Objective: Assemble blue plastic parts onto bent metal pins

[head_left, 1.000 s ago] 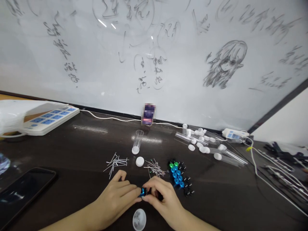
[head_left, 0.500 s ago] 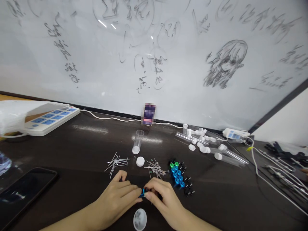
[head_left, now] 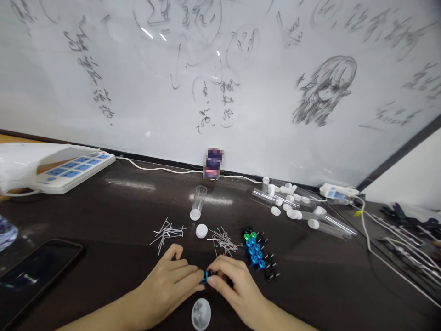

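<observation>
My left hand (head_left: 168,284) and my right hand (head_left: 231,286) meet low in the middle of the dark table, fingers pinched together on one small blue knob-like part (head_left: 206,276) held between them. Just right of my right hand lies a cluster of blue and green parts with black pins (head_left: 257,253). A pile of thin metal pins (head_left: 223,241) lies beyond my right hand, and bent wire pieces (head_left: 166,231) lie beyond my left. A small clear cup (head_left: 200,314) stands under my hands near the table's front edge.
A clear tube (head_left: 197,202) and a white cap (head_left: 201,231) lie mid-table. Several tubes with white caps (head_left: 296,209) lie at the right. A phone (head_left: 32,270) lies at left, a power strip (head_left: 72,168) behind it. Cables (head_left: 382,243) run along the right; a whiteboard stands behind.
Both hands stay pinched on the blue part, with only small finger movement. The view has shifted very slightly.
</observation>
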